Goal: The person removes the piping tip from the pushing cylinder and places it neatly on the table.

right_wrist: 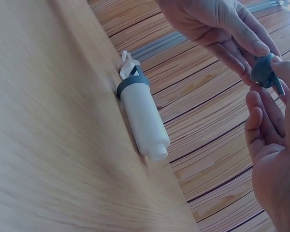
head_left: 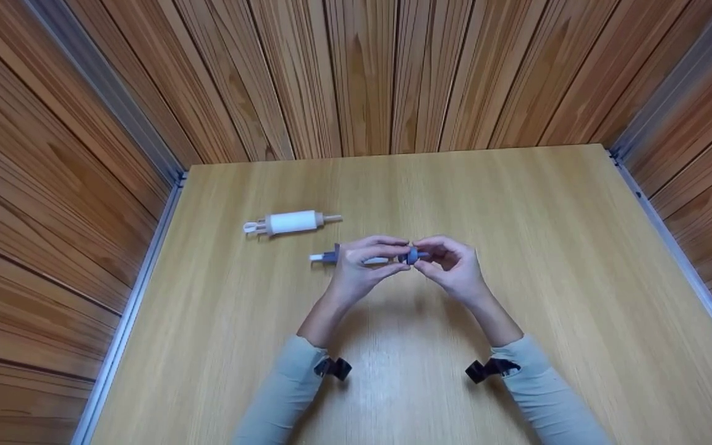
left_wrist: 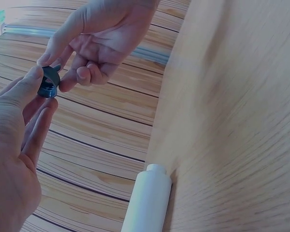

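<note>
Both hands hold a small blue-grey cap (head_left: pixel 413 256) between them, raised off the table. My left hand (head_left: pixel 362 267) pinches its left side with thumb and fingers. My right hand (head_left: pixel 455 267) pinches the other side with thumb and fingertips. A hollow opening in the cap (left_wrist: pixel 50 79) shows in the left wrist view; in the right wrist view the cap (right_wrist: pixel 263 71) has a rounded top and a thin stem. Beneath my left hand lies a white cylinder (right_wrist: pixel 144 116) with a blue-grey collar and a narrower white end, partly hidden in the head view.
Farther back on the left, a second white cylinder (head_left: pixel 293 222) with beige ends, a thin stem and a loop-like end lies on its side. The wooden table (head_left: pixel 547 247) has metal rails (head_left: pixel 139 296) along its sides, with plank walls (head_left: pixel 362 74) around it.
</note>
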